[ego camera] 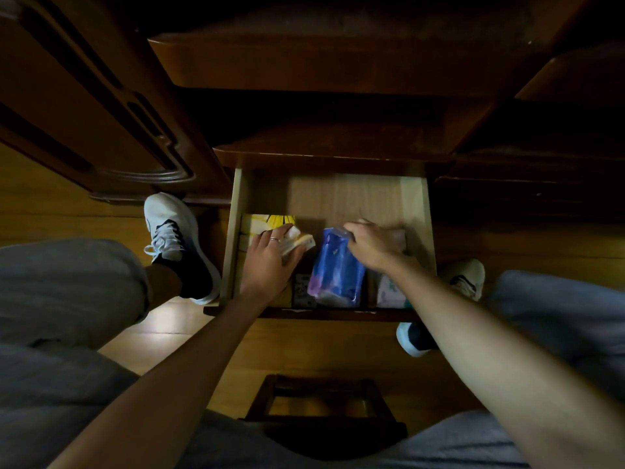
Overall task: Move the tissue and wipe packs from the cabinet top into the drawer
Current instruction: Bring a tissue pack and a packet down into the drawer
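Note:
The pale wooden drawer (341, 194) stands pulled out below the dark cabinet top (331, 143). Inside it, my left hand (269, 260) grips a small pale yellow pack (302, 241) that lies over a yellow box (262, 223) at the left. My right hand (372, 247) pinches the top of a blue wipe pack (336, 270) standing in the drawer's middle. A pinkish pack (399, 236) sits behind my right hand, and a white-green pack (389, 292) lies at the front right. A small dark pack (303, 294) rests at the front.
My two white shoes (176, 238) (465, 279) flank the drawer on the wooden floor. A carved cabinet door (84, 106) stands at the left. A dark wooden stool (321, 404) sits between my knees. The drawer's back half is bare wood.

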Tool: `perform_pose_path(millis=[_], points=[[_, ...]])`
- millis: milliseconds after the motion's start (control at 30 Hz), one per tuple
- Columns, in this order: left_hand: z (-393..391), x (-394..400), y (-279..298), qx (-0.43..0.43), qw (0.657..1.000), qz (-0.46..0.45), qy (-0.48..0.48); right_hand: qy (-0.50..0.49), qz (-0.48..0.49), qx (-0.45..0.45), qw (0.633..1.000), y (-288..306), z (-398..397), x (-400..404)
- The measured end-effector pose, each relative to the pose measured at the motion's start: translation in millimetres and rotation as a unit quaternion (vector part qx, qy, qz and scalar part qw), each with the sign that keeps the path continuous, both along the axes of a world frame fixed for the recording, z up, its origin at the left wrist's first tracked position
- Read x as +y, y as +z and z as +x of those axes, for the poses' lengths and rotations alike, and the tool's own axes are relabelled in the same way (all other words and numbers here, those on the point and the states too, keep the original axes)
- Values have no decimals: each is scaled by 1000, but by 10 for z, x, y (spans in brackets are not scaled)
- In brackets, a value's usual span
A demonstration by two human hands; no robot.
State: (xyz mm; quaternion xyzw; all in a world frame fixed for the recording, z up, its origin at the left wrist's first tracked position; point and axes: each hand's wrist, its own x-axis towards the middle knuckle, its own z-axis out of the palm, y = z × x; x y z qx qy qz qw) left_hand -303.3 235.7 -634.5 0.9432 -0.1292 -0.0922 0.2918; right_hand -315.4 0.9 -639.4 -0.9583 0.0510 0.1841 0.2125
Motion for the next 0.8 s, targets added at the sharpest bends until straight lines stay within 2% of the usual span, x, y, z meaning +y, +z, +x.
perform_pose_path(millis=[100, 167, 233, 333, 400, 467, 533, 700, 800], points=[[12, 26, 7, -6, 1000, 4, 8, 75, -149, -13, 986, -147, -159, 212], [27, 48, 10, -6, 1000, 3, 11, 82, -197, -18, 977, -212, -244, 263], [38, 64, 13, -10, 1000, 3, 14, 89, -158, -11, 983, -215, -216, 213], [48, 73, -1, -3, 1000, 3, 21, 56, 12, 72, 996, -97, -57, 93], [59, 69, 1, 3, 1000, 3, 21, 11, 72, 112, 991, -48, -5, 91], [71, 75, 2, 5, 1000, 1, 25, 30, 39, 155, 987, -37, -38, 171], [67, 85, 11, 0, 1000, -4, 27, 95, -31, 182, 978, -115, -144, 247], [62, 84, 4, 2, 1000, -4, 26, 140, -49, 119, 982, -225, -173, 86], [39, 100, -49, 7, 1000, 1, 18, 185, -99, 110, 971, -240, -222, -30]])
